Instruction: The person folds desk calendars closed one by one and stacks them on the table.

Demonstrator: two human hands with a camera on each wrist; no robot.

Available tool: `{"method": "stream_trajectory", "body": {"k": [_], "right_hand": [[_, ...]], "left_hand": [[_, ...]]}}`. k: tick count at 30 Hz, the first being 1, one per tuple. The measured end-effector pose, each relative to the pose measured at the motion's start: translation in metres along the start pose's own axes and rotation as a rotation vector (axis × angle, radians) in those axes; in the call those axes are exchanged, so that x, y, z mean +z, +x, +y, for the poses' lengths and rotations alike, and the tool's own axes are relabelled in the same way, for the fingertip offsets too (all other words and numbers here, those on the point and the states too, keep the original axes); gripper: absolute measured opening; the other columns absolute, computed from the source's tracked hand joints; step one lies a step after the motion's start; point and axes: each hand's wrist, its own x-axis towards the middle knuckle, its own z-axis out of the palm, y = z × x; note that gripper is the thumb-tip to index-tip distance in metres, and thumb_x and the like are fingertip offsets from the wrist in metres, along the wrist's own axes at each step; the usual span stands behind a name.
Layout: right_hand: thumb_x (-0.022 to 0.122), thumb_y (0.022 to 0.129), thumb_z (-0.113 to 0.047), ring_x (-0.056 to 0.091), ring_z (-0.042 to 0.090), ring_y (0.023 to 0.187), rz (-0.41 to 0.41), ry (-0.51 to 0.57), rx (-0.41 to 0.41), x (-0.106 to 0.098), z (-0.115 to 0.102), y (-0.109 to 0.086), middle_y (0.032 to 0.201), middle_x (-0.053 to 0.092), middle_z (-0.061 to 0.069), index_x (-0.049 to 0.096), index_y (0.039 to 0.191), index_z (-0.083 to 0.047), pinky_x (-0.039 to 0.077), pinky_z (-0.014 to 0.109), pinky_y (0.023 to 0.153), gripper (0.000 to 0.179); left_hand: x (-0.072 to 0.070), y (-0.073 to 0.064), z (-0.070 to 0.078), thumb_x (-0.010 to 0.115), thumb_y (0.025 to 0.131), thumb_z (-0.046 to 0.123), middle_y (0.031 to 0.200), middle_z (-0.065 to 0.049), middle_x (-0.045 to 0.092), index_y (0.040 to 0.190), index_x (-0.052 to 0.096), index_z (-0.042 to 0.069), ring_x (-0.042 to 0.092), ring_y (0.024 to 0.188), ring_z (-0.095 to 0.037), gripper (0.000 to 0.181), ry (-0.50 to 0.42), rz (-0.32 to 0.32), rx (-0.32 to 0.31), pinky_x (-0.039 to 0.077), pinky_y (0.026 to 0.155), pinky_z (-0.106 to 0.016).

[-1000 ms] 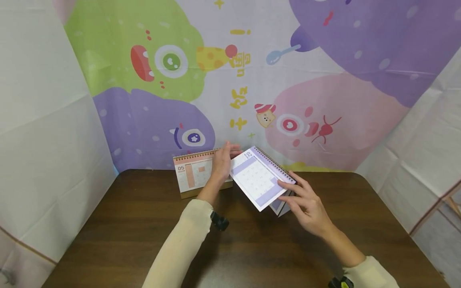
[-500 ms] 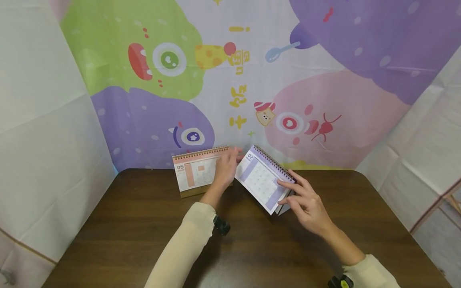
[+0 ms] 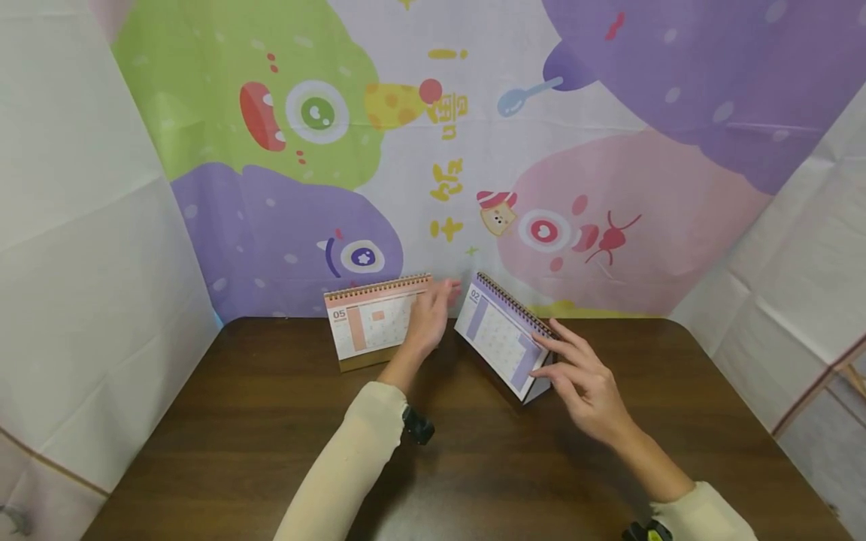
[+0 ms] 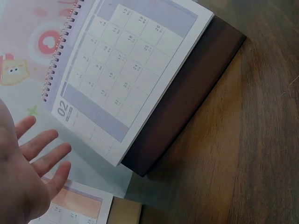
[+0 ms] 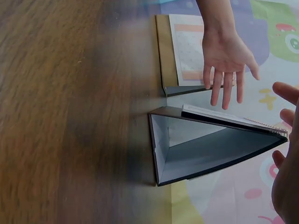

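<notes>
- Down it goes: one second ago you had the page [image 3: 499, 336] lifted askew off the purple calendar [image 4: 182, 100]; now it lies along the sloping front.
- Your left hand [image 3: 429, 319] has drifted slightly right, fingers extended, grasping nothing, between the purple calendar and the orange calendar [image 3: 365, 324].
- Your right hand [image 3: 591, 387] has eased slightly right too, fingers loosely extended at the purple calendar's right end, gripping nothing; whether a fingertip brushes it, I can't tell.
- The orange calendar holds its place, showing 05.
- There's your purple calendar, upright near the table's [image 3: 473, 481] back edge, turned aslant, right of the orange one.
- Looking good: big 02 in the corner, white date grid, lilac bands, coil [image 3: 516, 302] along the top.
- Side-on, it's a hollow triangle, dark-edged, pale grey inside, with a brown strip below the page.
</notes>
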Motion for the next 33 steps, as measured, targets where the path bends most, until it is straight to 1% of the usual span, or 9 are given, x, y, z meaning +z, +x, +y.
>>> {"method": "stream_trajectory", "body": {"k": [3, 5, 9, 12, 17, 20, 24, 29, 33], "right_hand": [[0.068, 0.095, 0.013, 0.051, 0.025, 0.165, 0.010, -0.005, 0.022, -0.005, -0.001, -0.002, 0.147, 0.077, 0.016, 0.087, 0.105, -0.009, 0.036, 0.026, 0.137, 0.031], [0.067, 0.091, 0.016, 0.051, 0.023, 0.165, 0.012, -0.015, 0.036, -0.009, -0.001, -0.002, 0.149, 0.077, 0.014, 0.086, 0.108, -0.007, 0.037, 0.025, 0.137, 0.034], [0.066, 0.088, 0.018, 0.051, 0.020, 0.165, 0.025, -0.040, 0.053, -0.017, -0.001, 0.000, 0.151, 0.076, 0.011, 0.084, 0.117, -0.003, 0.037, 0.025, 0.137, 0.040], [0.065, 0.088, 0.018, 0.054, 0.018, 0.163, 0.044, -0.061, 0.073, -0.021, -0.002, 0.001, 0.150, 0.077, 0.011, 0.082, 0.125, -0.001, 0.038, 0.024, 0.136, 0.045], [0.061, 0.096, 0.017, 0.060, 0.002, 0.153, 0.053, -0.086, 0.187, -0.025, -0.005, 0.000, 0.146, 0.076, 0.023, 0.075, 0.139, 0.003, 0.044, 0.015, 0.127, 0.047], [0.058, 0.104, 0.014, 0.063, -0.006, 0.142, 0.055, -0.085, 0.277, -0.023, -0.007, -0.001, 0.140, 0.075, 0.028, 0.070, 0.148, 0.002, 0.046, 0.008, 0.117, 0.047], [0.055, 0.110, 0.008, 0.067, -0.011, 0.128, 0.053, -0.092, 0.365, -0.020, -0.009, -0.002, 0.140, 0.075, 0.023, 0.066, 0.156, -0.004, 0.046, 0.003, 0.106, 0.049], [0.053, 0.113, 0.004, 0.068, -0.019, 0.114, 0.037, -0.118, 0.430, -0.016, -0.010, -0.004, 0.135, 0.077, 0.020, 0.066, 0.156, -0.006, 0.049, 0.002, 0.095, 0.046], [0.051, 0.116, -0.001, 0.067, -0.022, 0.110, 0.034, -0.101, 0.486, -0.015, -0.010, -0.005, 0.128, 0.078, 0.024, 0.068, 0.152, -0.003, 0.055, 0.004, 0.087, 0.040]], "left_hand": [[0.004, 0.003, -0.007, 0.045, 0.120, 0.040, 0.145, -0.015, 0.079, 0.144, 0.074, 0.009, 0.076, 0.136, -0.038, 0.049, 0.004, -0.019, 0.087, 0.057, 0.122, -0.054], [0.007, 0.006, -0.013, 0.045, 0.120, 0.043, 0.150, -0.013, 0.076, 0.148, 0.072, 0.012, 0.071, 0.142, -0.037, 0.049, 0.010, -0.039, 0.129, 0.053, 0.126, -0.055], [0.015, 0.013, -0.028, 0.045, 0.119, 0.055, 0.162, -0.005, 0.069, 0.154, 0.069, 0.026, 0.062, 0.155, -0.031, 0.051, 0.008, -0.105, 0.169, 0.046, 0.133, -0.054], [0.019, 0.017, -0.037, 0.046, 0.118, 0.061, 0.169, -0.001, 0.063, 0.157, 0.065, 0.036, 0.058, 0.159, -0.030, 0.051, 0.021, -0.151, 0.203, 0.043, 0.135, -0.056], [0.024, 0.019, -0.041, 0.045, 0.116, 0.066, 0.173, 0.003, 0.057, 0.159, 0.059, 0.048, 0.055, 0.161, -0.029, 0.048, 0.082, -0.171, 0.250, 0.041, 0.135, -0.058], [0.026, 0.021, -0.042, 0.045, 0.116, 0.066, 0.175, 0.004, 0.055, 0.160, 0.058, 0.049, 0.050, 0.165, -0.028, 0.048, 0.107, -0.175, 0.274, 0.037, 0.139, -0.056], [0.029, 0.021, -0.041, 0.044, 0.118, 0.063, 0.178, 0.002, 0.051, 0.162, 0.057, 0.045, 0.045, 0.169, -0.029, 0.050, 0.168, -0.176, 0.331, 0.033, 0.141, -0.056], [0.032, 0.017, -0.037, 0.040, 0.118, 0.064, 0.183, 0.006, 0.043, 0.166, 0.052, 0.047, 0.042, 0.170, -0.030, 0.052, 0.276, -0.190, 0.372, 0.033, 0.140, -0.059], [0.037, 0.018, -0.039, 0.040, 0.117, 0.066, 0.186, 0.009, 0.037, 0.167, 0.048, 0.052, 0.039, 0.172, -0.031, 0.053, 0.305, -0.201, 0.379, 0.034, 0.139, -0.062]]}}
